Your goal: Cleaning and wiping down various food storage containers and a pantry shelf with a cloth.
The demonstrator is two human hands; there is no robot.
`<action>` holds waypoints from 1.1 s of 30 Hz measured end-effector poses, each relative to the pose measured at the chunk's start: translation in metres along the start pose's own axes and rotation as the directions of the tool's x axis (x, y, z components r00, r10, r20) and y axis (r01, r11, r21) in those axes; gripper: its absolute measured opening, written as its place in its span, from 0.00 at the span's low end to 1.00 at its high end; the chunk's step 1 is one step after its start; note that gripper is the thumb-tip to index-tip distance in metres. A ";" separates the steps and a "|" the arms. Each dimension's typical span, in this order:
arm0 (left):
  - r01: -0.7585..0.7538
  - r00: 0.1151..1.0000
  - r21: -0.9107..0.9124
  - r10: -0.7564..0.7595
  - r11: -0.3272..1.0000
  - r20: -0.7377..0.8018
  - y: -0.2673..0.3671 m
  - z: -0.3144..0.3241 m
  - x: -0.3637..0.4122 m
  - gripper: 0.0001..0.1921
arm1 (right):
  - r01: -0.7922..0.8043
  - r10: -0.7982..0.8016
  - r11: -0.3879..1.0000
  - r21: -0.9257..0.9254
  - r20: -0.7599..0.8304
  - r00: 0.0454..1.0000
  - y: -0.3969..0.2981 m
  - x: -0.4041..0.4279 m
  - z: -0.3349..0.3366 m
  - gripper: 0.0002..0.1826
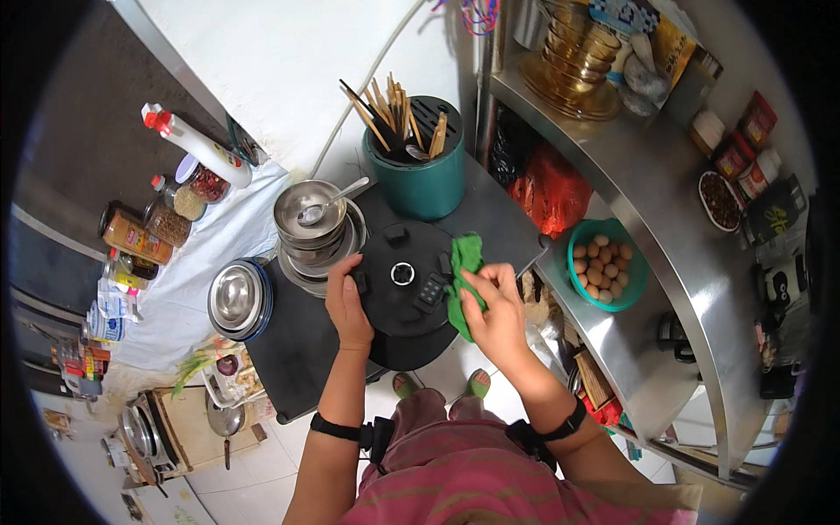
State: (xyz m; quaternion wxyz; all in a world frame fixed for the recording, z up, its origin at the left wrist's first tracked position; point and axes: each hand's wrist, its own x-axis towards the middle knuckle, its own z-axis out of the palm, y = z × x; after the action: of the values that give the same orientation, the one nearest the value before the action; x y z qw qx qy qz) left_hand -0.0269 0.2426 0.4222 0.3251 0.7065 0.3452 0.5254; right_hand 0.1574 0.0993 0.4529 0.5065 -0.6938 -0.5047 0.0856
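A round black plastic base [387, 298] with a white-rimmed hole at its middle is tilted up between my hands over the dark table [295, 341]. My left hand [348, 303] presses against its left edge, palm inward, thumb along the rim. On the other side my right hand [495, 312] pinches a crumpled green cloth [466, 289], which touches or lies close to the base's right edge. Beyond the base stands a green utensil holder [420, 184] with chopsticks and a spoon in it. Stacked metal bowls [308, 210] with a spoon on top are just left of it.
More stacked bowls [237, 300] sit at the table's left edge. Jars and bottles line the far left, among them a white spray bottle [203, 144]. To the right, a teal basket of eggs [640, 289] rests on the lower shelf, below a curved steel shelf [610, 170] holding amber glass bowls [577, 59].
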 end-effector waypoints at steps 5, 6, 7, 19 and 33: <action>-0.015 1.000 -0.053 0.015 0.998 -0.004 0.000 0.001 0.002 0.16 | -0.100 0.089 0.985 0.138 0.087 0.992 -0.003 0.005 -0.024 0.09; -0.012 1.000 -0.070 0.012 0.997 -0.004 -0.001 0.003 0.001 0.15 | -0.110 0.106 0.983 0.144 0.033 0.994 -0.019 0.011 -0.029 0.09; -0.004 1.000 -0.082 0.002 0.997 -0.018 0.001 0.002 0.002 0.15 | -0.051 0.052 0.996 0.075 -0.009 0.999 -0.038 0.017 -0.031 0.09; 0.042 0.999 -0.070 -0.042 0.997 -0.002 -0.001 -0.007 0.003 0.13 | 0.515 -0.217 0.709 -0.481 0.547 0.809 -0.112 0.039 0.050 0.07; 0.226 0.957 -0.369 -0.275 0.901 -0.087 -0.013 0.003 0.000 0.21 | 0.574 -0.313 0.715 -0.399 0.551 0.773 -0.102 0.101 0.083 0.09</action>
State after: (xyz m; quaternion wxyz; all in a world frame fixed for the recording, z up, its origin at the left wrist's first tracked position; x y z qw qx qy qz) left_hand -0.0262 0.2499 0.4109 0.4880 0.5480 0.3540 0.5799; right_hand 0.0910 0.2276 0.5341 0.1624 -0.6228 -0.7646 -0.0337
